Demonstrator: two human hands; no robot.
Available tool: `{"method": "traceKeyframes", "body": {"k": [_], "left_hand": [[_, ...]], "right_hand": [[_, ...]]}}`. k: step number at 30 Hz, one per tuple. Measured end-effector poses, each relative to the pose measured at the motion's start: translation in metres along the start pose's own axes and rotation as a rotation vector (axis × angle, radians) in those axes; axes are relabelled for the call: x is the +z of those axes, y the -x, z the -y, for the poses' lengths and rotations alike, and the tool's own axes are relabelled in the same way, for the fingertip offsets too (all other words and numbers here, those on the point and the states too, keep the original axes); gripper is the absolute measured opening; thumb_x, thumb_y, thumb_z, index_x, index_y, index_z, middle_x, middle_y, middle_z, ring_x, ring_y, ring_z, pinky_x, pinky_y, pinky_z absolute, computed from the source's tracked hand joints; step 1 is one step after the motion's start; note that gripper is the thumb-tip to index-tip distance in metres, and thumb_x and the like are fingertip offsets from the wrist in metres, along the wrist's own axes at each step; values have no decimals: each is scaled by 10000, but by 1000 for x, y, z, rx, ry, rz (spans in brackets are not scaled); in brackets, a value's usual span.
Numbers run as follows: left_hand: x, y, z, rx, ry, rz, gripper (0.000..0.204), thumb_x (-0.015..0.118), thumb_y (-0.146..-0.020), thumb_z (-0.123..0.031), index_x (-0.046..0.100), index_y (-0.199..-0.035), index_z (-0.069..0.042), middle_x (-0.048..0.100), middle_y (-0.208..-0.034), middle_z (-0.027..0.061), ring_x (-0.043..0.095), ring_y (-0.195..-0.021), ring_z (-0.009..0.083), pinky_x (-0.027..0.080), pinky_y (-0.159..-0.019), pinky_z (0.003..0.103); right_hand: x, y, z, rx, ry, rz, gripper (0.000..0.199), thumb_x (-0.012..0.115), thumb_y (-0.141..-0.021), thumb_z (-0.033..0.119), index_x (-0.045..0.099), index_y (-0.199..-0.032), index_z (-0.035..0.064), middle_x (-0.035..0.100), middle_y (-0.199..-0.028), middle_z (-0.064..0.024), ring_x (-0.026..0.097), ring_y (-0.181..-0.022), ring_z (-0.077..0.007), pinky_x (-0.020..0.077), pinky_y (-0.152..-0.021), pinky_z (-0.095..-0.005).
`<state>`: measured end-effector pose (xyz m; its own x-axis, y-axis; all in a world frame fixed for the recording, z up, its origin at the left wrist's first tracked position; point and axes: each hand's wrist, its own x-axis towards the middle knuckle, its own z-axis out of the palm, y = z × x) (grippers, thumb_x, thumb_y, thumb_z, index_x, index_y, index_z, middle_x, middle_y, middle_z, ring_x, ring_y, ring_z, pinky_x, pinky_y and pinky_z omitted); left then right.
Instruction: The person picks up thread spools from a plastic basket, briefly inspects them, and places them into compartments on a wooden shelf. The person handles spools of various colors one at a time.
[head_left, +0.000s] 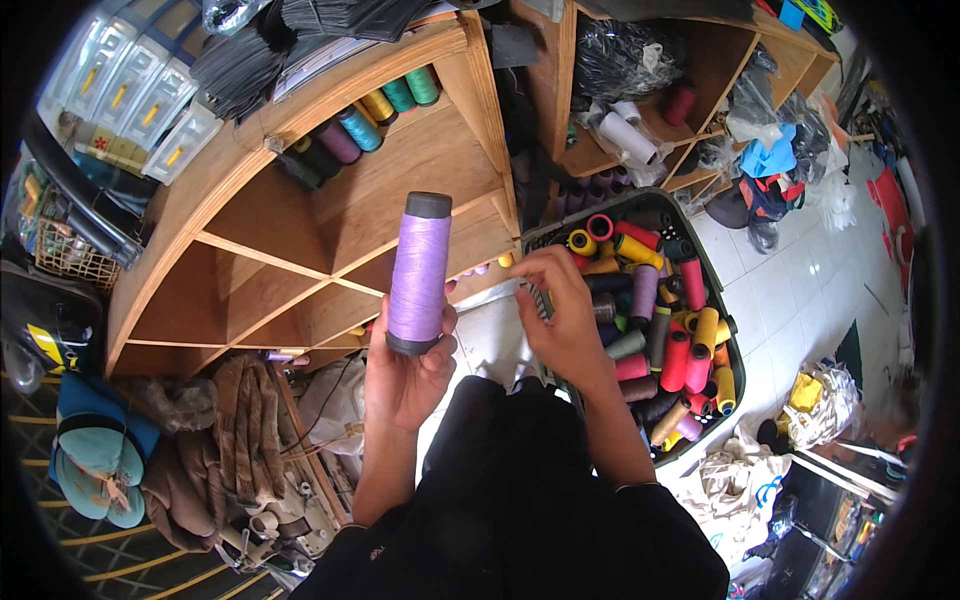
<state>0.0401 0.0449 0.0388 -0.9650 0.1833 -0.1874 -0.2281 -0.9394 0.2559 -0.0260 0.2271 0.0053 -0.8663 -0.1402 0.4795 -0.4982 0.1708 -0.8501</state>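
Observation:
A tall purple thread spool (418, 275) with dark ends stands upright in my left hand (408, 375), whose fingers wrap round its lower part. To its right, my right hand (557, 310) hovers with fingers bent and apart, holding nothing that I can see. Beside that hand sits a dark bin (738, 340) heaped with thread spools in red, yellow, purple, green and black. Ahead of my left hand is a wooden shelf unit (400, 170) with a row of spools (360, 128) in green, yellow, blue, purple and black in its upper compartment.
A second wooden shelf (565, 90) at the back right holds plastic-wrapped spools. Clear drawers (130, 85) stand far left. Brown cloth (250, 430) and teal slippers (100, 460) lie at the lower left. White bags (735, 490) rest on the tiled floor (770, 290) at right.

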Motion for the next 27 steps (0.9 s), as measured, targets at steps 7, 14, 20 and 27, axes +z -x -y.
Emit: {"method": "traceKeyframes", "body": {"k": [7, 14, 20, 27], "left_hand": [[-3, 1, 6, 33, -144, -3, 560, 405, -1003, -481, 498, -1259, 9, 608, -972, 124, 595, -719, 178, 491, -617, 276], [7, 4, 11, 155, -393, -140, 545, 386, -1007, -488, 530, -1215, -6, 640, -964, 107, 625, -759, 189, 506, -657, 299], [-6, 3, 11, 195, -517, -116, 556, 344, -1018, -478, 511, -1226, 10, 642, -996, 135, 630, -719, 194, 525, -625, 286], [9, 0, 10, 153, -304, -111, 538, 381, -1013, -465, 499, -1188, 30, 597, -976, 149, 599, -707, 183, 512, -607, 271]], "right_hand": [[10, 2, 44, 174, -327, 55, 230, 742, -786, 48, 694, -1010, 25, 630, -981, -59, 562, -866, -114, 424, -732, -248], [18, 4, 52, 229, -354, -4, 206, 750, -805, 118, 704, -979, 18, 662, -925, -79, 607, -833, -147, 460, -712, -258], [16, 2, 43, 144, -380, -5, 104, 674, -850, 79, 620, -838, -9, 605, -814, -63, 561, -751, -133, 431, -668, -259], [-9, 15, 1, 335, -470, 83, 55, 529, -865, -6, 494, -827, 15, 488, -830, -40, 442, -748, -116, 375, -728, -238]]}}
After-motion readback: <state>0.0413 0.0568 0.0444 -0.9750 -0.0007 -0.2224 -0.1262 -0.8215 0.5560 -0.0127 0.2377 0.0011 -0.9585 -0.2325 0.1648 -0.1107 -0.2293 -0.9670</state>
